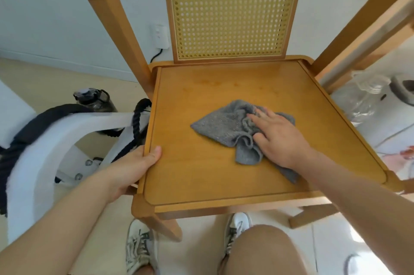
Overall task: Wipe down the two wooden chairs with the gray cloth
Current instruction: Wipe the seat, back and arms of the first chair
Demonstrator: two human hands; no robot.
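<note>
A wooden chair (201, 180) with a cane-mesh back fills the middle of the head view, its flat seat facing me. The gray cloth (221, 124) lies crumpled on the seat, right of centre. My right hand (280, 138) presses flat on the cloth's right part, fingers straight and pointing left. My left hand (132, 165) grips the seat's left edge, thumb on top and fingers hidden beneath. Part of a second wooden frame (367, 46) shows at the right edge.
A white chair (44, 140) draped with a black garment stands at the left. A dark water bottle (96, 100) sits on the floor behind it. Clear plastic wrap (363, 95) and a white appliance lie at the right. My shoes show below the seat.
</note>
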